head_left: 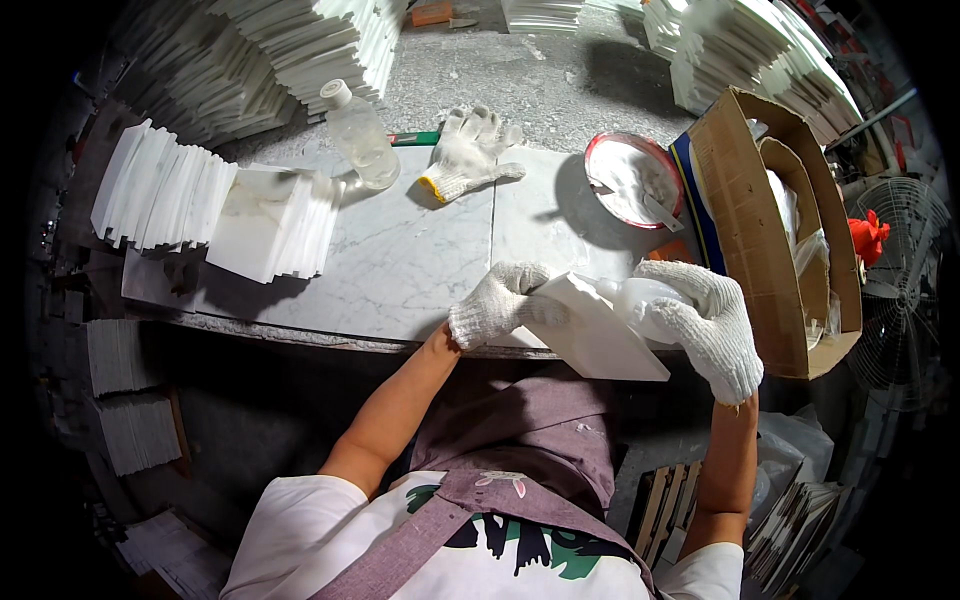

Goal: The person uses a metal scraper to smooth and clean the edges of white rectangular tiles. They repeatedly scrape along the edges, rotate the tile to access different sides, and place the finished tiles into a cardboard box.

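Note:
A white stone tile is held tilted over the table's front edge. My left hand, in a white knit glove, is closed on the tile's left side. In my gloved right hand is a translucent squeeze bottle, its nozzle pointing left at the tile's upper edge. The fingers wrap round the bottle. Beyond my hands lies a spare white glove with a yellow cuff, over a green-handled tool. A red-rimmed bowl of white paste stands behind my right hand, with a spatula in it.
A clear bottle with a white cap stands left of the spare glove. Rows of upright white tiles line the table's left. A cardboard box sits at the right edge, beside a fan. More tile stacks stand at the back.

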Demonstrator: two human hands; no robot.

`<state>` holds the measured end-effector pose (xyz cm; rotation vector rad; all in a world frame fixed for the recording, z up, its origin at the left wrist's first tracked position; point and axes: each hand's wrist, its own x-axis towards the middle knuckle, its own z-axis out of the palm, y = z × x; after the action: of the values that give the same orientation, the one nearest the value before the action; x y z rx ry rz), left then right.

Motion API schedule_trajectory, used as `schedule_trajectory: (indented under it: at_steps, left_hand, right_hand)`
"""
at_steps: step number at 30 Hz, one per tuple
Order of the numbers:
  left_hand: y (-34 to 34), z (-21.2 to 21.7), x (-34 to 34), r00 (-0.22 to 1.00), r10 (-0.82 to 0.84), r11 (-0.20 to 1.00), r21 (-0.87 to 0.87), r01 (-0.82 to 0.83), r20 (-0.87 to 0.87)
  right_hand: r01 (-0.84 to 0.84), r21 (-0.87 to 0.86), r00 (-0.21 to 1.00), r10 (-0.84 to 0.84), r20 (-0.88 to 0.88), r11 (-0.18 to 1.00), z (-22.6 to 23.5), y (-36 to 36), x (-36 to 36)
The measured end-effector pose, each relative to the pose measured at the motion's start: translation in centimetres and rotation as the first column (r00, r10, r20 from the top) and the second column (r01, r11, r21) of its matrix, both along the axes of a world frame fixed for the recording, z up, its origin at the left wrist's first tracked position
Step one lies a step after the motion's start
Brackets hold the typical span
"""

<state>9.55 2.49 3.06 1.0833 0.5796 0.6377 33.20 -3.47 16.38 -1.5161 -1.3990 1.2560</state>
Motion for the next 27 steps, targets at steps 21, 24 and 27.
schedule_trajectory:
  at_steps: [21,24,27]
  left_hand:
    - [0.1,-0.6,0.3,0.996,-0.032,0.999,-0.039,0.035,0.079]
    - [0.1,-0.9,0.3,0.993,-0.023,0.999,-0.029,0.026,0.117]
    - [0.1,-0.7,0.4,0.995,-0.023,1.0,0.001,0.023,0.096]
  right_hand:
    - [-0.016,0.025,0.998,0.014,0.069,1.0,0.0,0.0,0.3]
    - [-0.015,0.018,0.998,0.014,0.053,1.0,0.1,0.1,0.1]
    - [-0.001,0.012,1.0,0.0,0.028,1.0,0.3,0.0,0.0]
